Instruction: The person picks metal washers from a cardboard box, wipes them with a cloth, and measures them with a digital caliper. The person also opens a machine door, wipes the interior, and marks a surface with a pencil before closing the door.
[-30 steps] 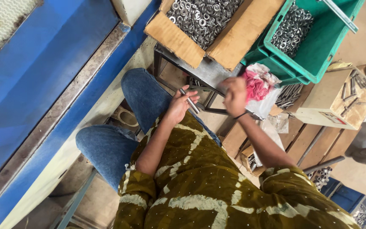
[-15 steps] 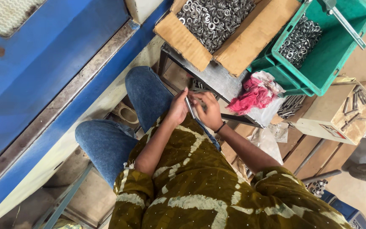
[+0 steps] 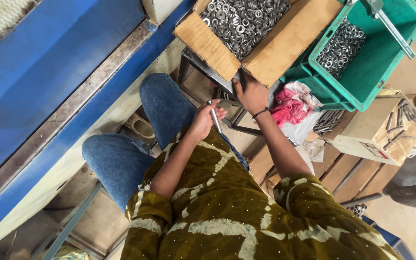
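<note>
Seen from above, over a seated person in blue jeans and an olive patterned top. Left hand (image 3: 203, 119) curled around a slim metal rod (image 3: 215, 117), gripping it near its middle so both ends stick out; held above the lap, just right of the left knee, probably to keep it steady and close at hand. Left forearm bent sharply at the elbow, wrist cocked upward, fingers wrapped, thumb side turned toward the far boxes.

Right hand (image 3: 249, 92) stretched farther out, palm down, resting at the near edge of an open cardboard box (image 3: 208, 44) heaped with grey metal washers (image 3: 239, 19). Fingertips hidden under the box flap, so impossible to tell whether pinching a washer or simply touching the cardboard. Thin dark band around that wrist; right arm nearly straight, angled across toward the far left.

Box set on a low metal stand directly ahead of the knees, within easy reach of both hands. To its right, a green plastic crate (image 3: 386, 62) holding more washers, tilted toward the seat. Between crate and right arm, a crumpled pink cloth (image 3: 292, 103) on white plastic. Further right, a smaller carton (image 3: 376, 130) with loose metal pins on top. Along the left, a long blue painted surface (image 3: 58, 72).
</note>
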